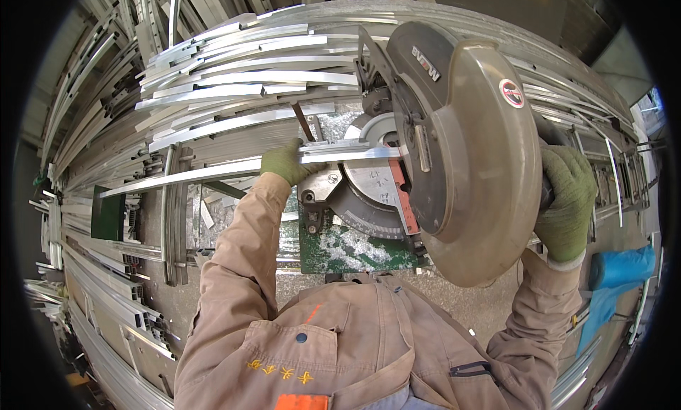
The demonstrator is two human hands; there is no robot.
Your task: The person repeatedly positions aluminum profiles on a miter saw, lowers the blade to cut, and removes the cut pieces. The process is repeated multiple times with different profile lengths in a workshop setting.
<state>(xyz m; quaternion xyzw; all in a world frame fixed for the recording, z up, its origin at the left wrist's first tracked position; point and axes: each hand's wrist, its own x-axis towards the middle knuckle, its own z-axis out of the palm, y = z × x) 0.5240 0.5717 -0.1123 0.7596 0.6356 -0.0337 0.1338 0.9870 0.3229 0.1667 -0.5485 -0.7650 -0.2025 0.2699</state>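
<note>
A miter saw (489, 147) with a large smoky guard stands in front of me, its round graduated base (365, 218) to the left of the guard. Across that base lies a long silvery metal profile (213, 173), reaching far out to the left. My left hand (284, 163), in a green knit glove, is closed around the profile beside the saw's fence. My right hand (567, 201), gloved alike, wraps round the saw's handle at the right of the guard. The blade is hidden behind the guard, as is the profile's right end.
Stacks of metal profiles (234, 76) fill the area behind the saw and at the left. A green upright plate (108, 213) stands by the profile's far left end. Pale metal chips (347, 248) cover the green saw stand. A blue bundle (623, 268) lies at the right.
</note>
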